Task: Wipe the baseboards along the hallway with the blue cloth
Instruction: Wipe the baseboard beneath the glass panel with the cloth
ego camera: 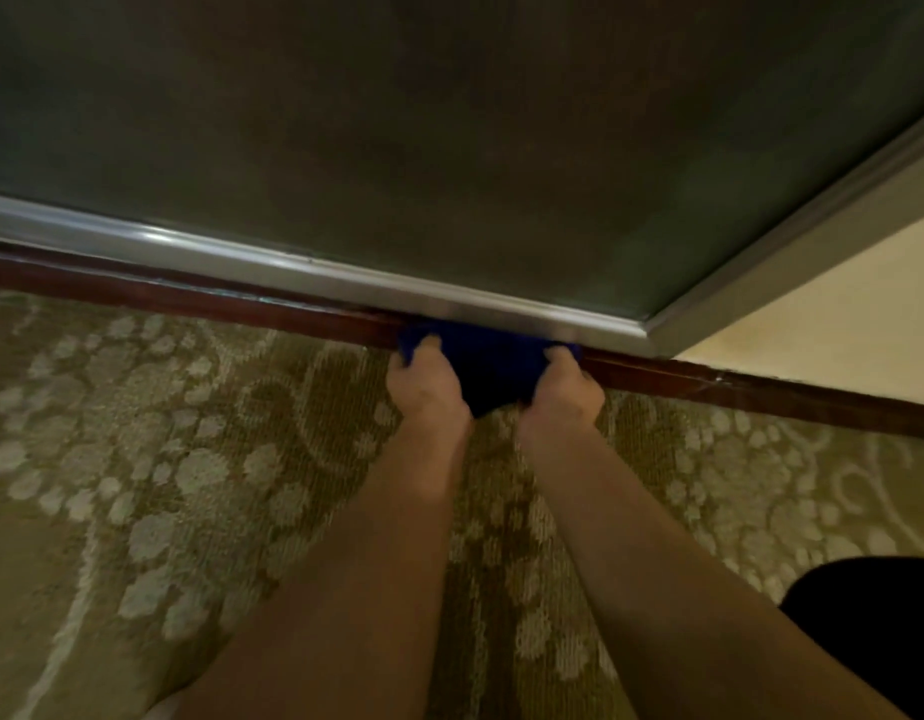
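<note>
Far left, the baseboard [189, 298] enters as a dark red-brown strip and runs down-right across the frame, carpet [137, 459] below it, a metal trim [241, 257] just above. At center our left hand [423, 387] grips the left end of the cloth [488, 366], fingers curled round it. The cloth is stretched between both hands, pressed on the baseboard just under the trim. Our right hand [566, 389] grips the right end, fingers curled too. Upper frame: a dark panel [449, 122]. Far right: a cream wall [813, 324]; a dark shape sits lower right, can't tell what.
</note>
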Motion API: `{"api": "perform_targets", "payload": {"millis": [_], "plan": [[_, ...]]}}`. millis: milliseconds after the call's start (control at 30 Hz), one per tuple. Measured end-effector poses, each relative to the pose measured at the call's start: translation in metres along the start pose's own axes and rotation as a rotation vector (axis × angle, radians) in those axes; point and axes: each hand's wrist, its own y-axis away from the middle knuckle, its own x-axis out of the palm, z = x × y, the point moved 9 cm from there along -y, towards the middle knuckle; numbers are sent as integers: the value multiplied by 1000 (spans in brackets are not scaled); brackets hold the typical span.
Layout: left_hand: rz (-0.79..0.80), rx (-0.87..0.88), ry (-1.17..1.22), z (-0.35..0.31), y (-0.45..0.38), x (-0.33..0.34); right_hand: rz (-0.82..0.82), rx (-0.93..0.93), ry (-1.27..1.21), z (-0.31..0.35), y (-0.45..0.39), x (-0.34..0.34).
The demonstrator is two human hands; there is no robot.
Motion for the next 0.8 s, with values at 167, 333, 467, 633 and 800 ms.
{"api": "perform_targets", "payload": {"millis": [167,333,467,633,800], "plan": [[24,54,-132,-5,13,5,-112,-76,25,5,-10,-14],[-130,191,-21,-84,-29,-54,100,-153,242,-49,26,70],[-235,228,-28,-97,-34,-61,210,-39,347,-56,30,87],[-248,256,6,-51,-18,-23,130,-136,342,-14,6,38],[179,-52,-353,44,8,35,-195,-142,-30,31,-18,-54]]}}
